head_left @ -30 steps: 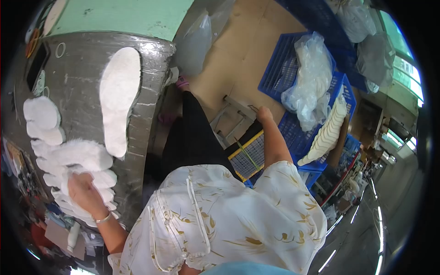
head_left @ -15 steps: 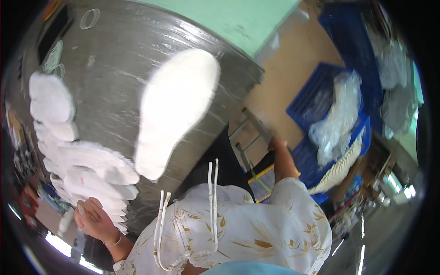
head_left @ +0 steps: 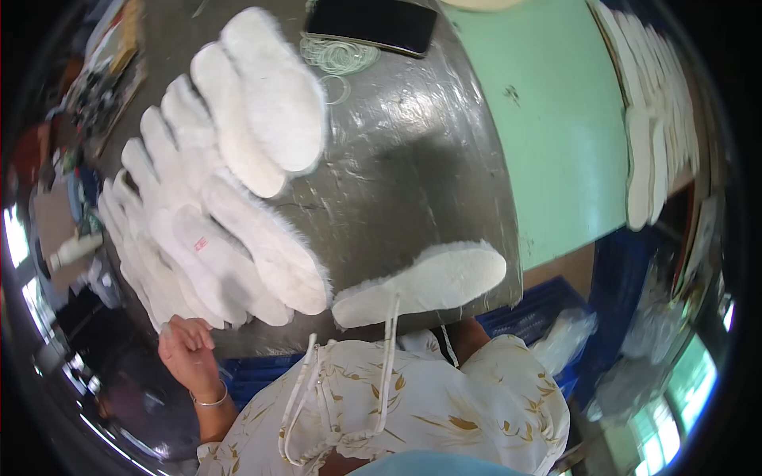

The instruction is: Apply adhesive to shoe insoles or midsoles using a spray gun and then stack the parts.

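Observation:
My left hand (head_left: pixel 186 347) hangs at the near edge of the grey wrapped table (head_left: pixel 413 159), fingers curled in with nothing in them. It is just below a fanned pile of white fleecy insoles (head_left: pixel 198 246). One single insole (head_left: pixel 421 282) lies alone along the table's front edge, close to my chest. Two more insoles (head_left: pixel 262 103) overlap farther back. My right hand is hidden; that arm (head_left: pixel 476 333) drops below the table edge.
A black phone (head_left: pixel 373 20) and loose rubber bands (head_left: pixel 341 55) lie at the back of the table. A green surface (head_left: pixel 556 119) to the right carries a row of insoles (head_left: pixel 643 159). Blue crates (head_left: pixel 540 305) and plastic bags (head_left: pixel 563 333) sit below.
The view has swung from the blue crates toward the table. My right arm, stretched to the crates before, has gone out of sight. My left hand has come off the insole pile.

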A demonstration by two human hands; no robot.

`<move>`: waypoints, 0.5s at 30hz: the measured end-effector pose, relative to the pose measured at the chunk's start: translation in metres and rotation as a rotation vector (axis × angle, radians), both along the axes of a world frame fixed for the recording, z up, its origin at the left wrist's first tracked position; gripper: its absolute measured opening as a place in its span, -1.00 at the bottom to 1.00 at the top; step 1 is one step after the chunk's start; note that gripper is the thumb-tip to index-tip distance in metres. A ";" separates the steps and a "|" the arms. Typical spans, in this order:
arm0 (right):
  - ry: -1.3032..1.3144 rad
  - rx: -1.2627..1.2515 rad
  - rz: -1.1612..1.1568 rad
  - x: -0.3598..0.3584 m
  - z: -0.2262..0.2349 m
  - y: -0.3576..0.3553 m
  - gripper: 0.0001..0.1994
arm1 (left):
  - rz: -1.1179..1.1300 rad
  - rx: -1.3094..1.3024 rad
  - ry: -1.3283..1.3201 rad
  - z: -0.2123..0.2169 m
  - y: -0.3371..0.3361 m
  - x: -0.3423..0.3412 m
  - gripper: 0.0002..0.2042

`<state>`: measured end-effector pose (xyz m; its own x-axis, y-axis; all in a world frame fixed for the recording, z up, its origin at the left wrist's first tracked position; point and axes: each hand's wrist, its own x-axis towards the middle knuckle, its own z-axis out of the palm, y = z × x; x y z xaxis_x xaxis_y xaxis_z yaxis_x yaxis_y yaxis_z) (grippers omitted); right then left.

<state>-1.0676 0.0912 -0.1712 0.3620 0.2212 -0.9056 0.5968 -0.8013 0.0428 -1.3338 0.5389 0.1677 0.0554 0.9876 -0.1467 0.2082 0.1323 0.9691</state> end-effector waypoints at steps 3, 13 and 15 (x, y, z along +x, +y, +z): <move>0.014 0.055 -0.022 0.024 -0.001 0.087 -0.60 | 0.137 -0.052 0.027 -0.005 -0.026 -0.025 -0.66; 0.181 0.335 0.011 0.126 0.001 0.041 -0.66 | 0.285 0.029 -0.703 -0.028 -0.092 -0.080 -0.98; 0.267 0.348 0.016 0.127 -0.006 0.044 -0.67 | 0.307 0.046 -0.809 -0.020 -0.110 -0.087 -0.88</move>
<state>-0.9410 0.1351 -0.1768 0.1194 0.5337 -0.8372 0.5627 -0.7311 -0.3858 -1.4205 0.4285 0.1474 -0.1447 0.9799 -0.1370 -0.5863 0.0266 0.8096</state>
